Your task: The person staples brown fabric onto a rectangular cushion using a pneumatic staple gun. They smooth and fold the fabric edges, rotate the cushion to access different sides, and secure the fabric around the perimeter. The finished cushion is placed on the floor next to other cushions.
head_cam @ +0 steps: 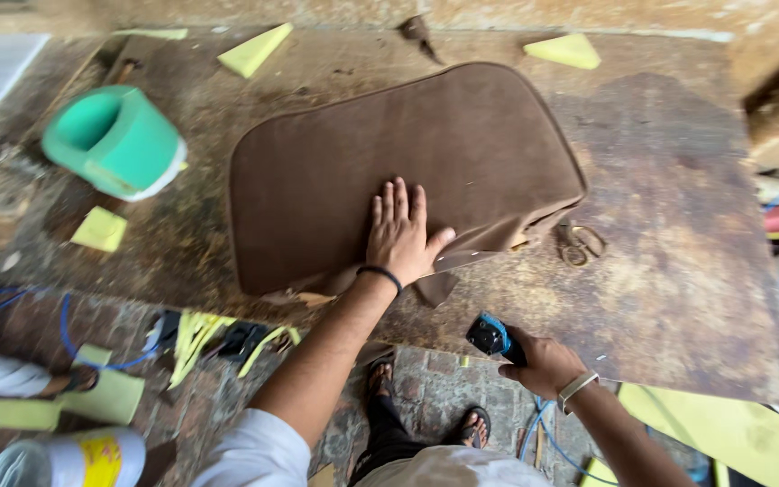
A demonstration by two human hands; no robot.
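- We see a brown upholstered seat cover (pixel 407 162) lying flat near the middle of the worktop (pixel 678 271), its loose lower flaps reaching toward the near edge.
- Our left hand (pixel 400 236) presses palm-down on the cover's lower part, its fingers (pixel 398 203) spread wide and flat, gripping nothing; a dark band sits on that wrist.
- Our right hand (pixel 543 363) hangs just off the worktop's near edge, fingers wrapped round a black and blue hand tool (pixel 490 335); a pale strap circles that wrist.
- A blue hose (pixel 547 437) hangs below the right hand; we cannot tell whether it joins the tool.
- A pair of scissors (pixel 579 242) lies on the worktop just beside the cover's right lower corner.
- A green roll of foam (pixel 114 140) lies on its side toward the left edge, well apart from the cover.
- Yellow foam offcuts (pixel 254 50) are scattered along the far edge and at the left, with more on the brick floor (pixel 426 388) below.
- Our sandalled feet (pixel 475 426) stand on that floor under the near edge.
- Another person's foot (pixel 69 381) shows at the lower left, beside blue cables.
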